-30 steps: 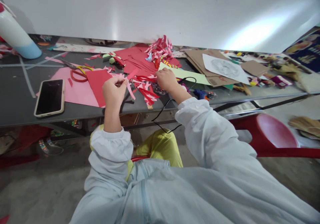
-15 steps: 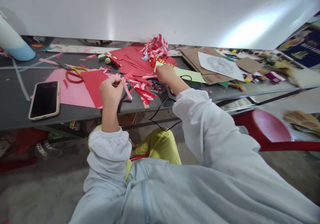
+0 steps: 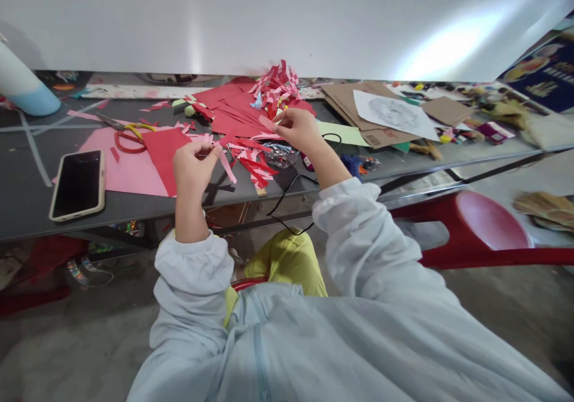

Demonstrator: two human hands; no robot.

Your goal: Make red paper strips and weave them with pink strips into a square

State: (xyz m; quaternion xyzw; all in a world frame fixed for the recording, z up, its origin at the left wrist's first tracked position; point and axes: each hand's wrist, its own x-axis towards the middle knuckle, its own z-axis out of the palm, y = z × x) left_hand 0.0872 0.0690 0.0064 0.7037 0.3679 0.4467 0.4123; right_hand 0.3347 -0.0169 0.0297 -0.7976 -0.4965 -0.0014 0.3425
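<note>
Pinching paper strips (image 3: 228, 167) in left hand (image 3: 194, 166) and right hand (image 3: 298, 128). Seemingly done with twelve-o'clock checkered bundle (image 3: 278, 86), not loose strips (image 3: 256, 167).

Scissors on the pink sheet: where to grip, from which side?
I'd take the scissors by the red loop, from above and from the right. The blades point left and away from the person, while the handles spread toward the red sheet, on the side of the left hand, the nearer of the two hands.
</note>
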